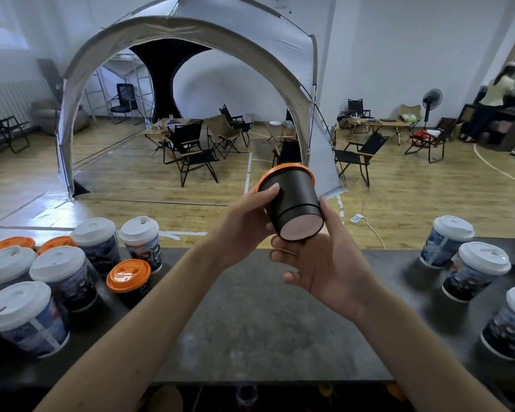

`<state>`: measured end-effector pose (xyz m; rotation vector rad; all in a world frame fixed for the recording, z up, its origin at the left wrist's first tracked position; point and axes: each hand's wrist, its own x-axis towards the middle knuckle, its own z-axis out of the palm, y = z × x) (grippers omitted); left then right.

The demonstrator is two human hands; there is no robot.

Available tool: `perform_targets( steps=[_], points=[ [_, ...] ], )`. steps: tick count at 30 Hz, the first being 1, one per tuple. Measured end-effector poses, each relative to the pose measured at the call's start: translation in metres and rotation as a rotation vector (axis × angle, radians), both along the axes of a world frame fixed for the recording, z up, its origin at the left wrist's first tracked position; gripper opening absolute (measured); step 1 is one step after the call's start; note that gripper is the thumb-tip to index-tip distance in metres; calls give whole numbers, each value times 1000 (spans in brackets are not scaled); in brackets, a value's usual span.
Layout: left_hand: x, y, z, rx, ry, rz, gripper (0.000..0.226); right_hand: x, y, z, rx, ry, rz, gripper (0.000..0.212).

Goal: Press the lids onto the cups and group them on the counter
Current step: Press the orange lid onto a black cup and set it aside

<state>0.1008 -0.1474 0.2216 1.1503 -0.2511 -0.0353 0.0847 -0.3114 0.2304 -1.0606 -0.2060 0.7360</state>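
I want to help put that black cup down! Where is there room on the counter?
The wide bare middle of the counter is free, between the orange-lidded cup on the left and the white-lidded cups on the right. Both ends are crowded with cups.

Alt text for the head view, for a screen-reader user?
The left hand and right hand hold a black cup with an orange lid, tilted base toward the camera, above a dark counter. Lidded cups, white and orange, cluster at its left; white-lidded cups stand at its right.
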Motion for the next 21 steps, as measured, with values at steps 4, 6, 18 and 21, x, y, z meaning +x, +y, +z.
perform_targets(
  steps=[4, 6, 18, 21],
  points=[
    [2, -1, -4, 63, -24, 57, 69, 1, -2, -2, -72, -66, -42, 77],
    [2, 1, -6, 71, -25, 43, 65, 1, -4, 0, -98, -87, -59, 73],
    [-3, -8, -8, -2, -59, 19, 51, 2, -11, 4, 48, 98, 23, 76],
    [0, -11, -9, 67, -63, 107, 47, 4, -12, 1, 42, 96, 22, 82]
  ],
)
